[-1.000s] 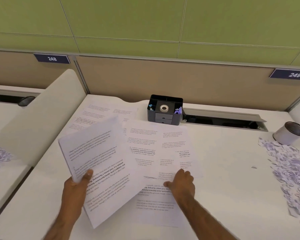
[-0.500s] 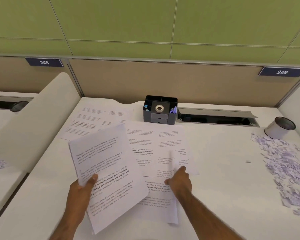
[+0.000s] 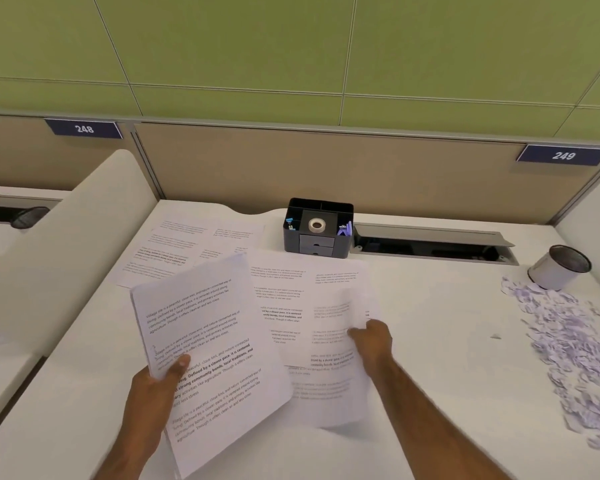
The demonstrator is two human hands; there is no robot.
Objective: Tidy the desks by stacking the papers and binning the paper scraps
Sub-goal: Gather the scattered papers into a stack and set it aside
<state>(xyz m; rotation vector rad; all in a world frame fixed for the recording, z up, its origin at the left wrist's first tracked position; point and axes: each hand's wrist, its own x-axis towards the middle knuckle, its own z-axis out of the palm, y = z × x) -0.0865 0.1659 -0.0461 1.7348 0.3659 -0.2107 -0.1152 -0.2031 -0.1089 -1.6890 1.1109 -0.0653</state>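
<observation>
Left hand is gripping a stack of printed sheets at its near edge, thumb on top, fingers curled beneath. The stack is hanging nearer than the black organizer and to its left, long axis running away, far end leaning left. Right hand is curling round the right edge of a loose sheet directly in front of the organizer, long axis pointing toward it. Paper scraps are lying well right of the organizer.
</observation>
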